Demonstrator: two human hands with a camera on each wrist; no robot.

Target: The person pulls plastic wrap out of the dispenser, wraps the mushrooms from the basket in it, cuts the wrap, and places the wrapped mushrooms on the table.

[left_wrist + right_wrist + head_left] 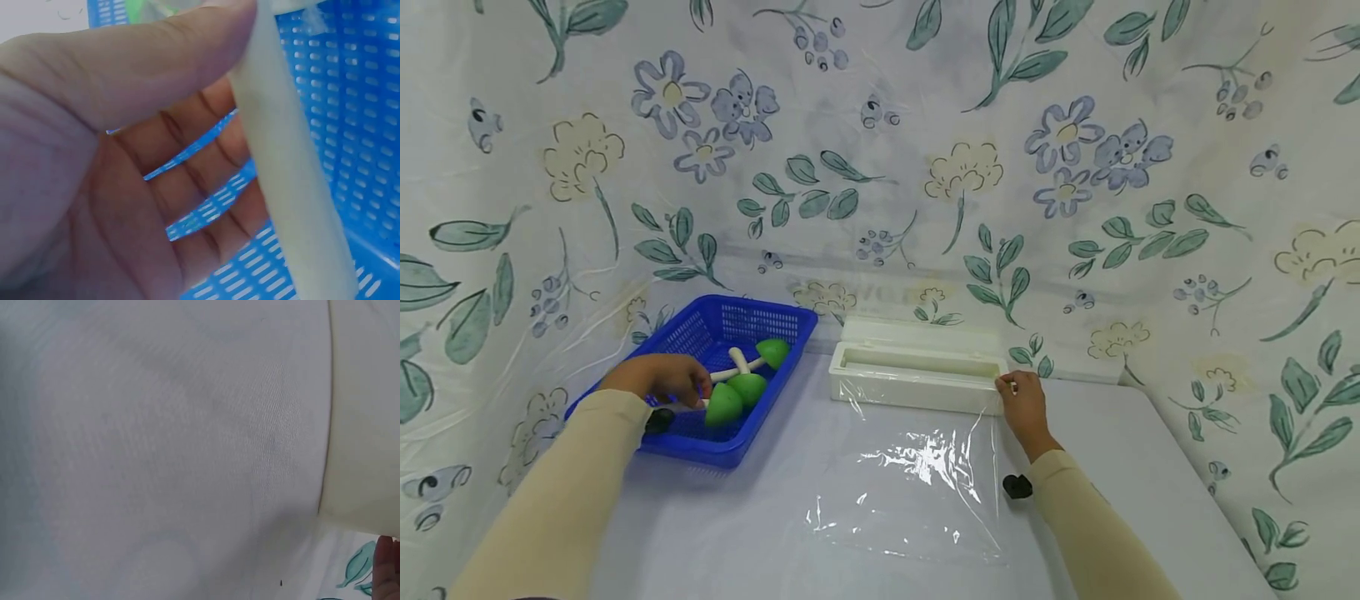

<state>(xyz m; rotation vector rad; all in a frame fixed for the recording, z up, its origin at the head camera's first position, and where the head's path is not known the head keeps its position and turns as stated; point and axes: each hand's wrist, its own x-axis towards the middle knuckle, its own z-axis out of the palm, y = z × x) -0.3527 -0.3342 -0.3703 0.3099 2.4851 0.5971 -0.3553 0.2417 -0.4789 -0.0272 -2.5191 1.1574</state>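
Blue plastic forms the basket (700,451), inside which the left hand (666,377) pinches a white stem (284,162) between thumb and fingers, close to green-capped pieces (748,389). At the right end of a white box (910,392), the right hand (1026,410) touches the corner with bent fingers, whether gripping anything I cannot tell, while clear film (917,492) spreads from the box across the table (1097,450)
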